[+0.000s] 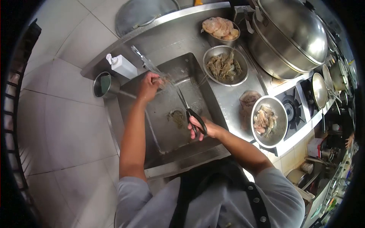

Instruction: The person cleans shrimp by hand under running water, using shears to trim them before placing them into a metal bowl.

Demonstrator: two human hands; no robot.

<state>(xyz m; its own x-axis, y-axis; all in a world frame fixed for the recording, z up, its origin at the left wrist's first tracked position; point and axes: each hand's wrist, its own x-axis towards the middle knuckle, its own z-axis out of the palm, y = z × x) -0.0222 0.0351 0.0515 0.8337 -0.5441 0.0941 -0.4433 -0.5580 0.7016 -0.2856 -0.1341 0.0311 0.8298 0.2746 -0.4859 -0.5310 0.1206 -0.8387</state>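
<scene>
Over the sink (133, 125), my left hand (147, 88) is closed on a shrimp (160, 80) in the water running from the faucet (138, 54). My right hand (201, 127) grips a pair of scissors (197, 121) by the black handles, its fingers through the loops. The blades point up and left, their tips close to the shrimp. A small clump of shrimp scraps (177, 117) lies on the sink floor below the blades. On the counter to the right, a steel bowl (245, 74) contains several grey-brown shrimp (225, 67).
A white-rimmed bowl (285, 127) of pinkish shrimp pieces stands beside a gas burner (291, 108). Farther back are a bowl of pale meat (220, 27) and a large steamer pot (289, 34). A white pump bottle (123, 66) and steel dipper (110, 89) stand left of the sink.
</scene>
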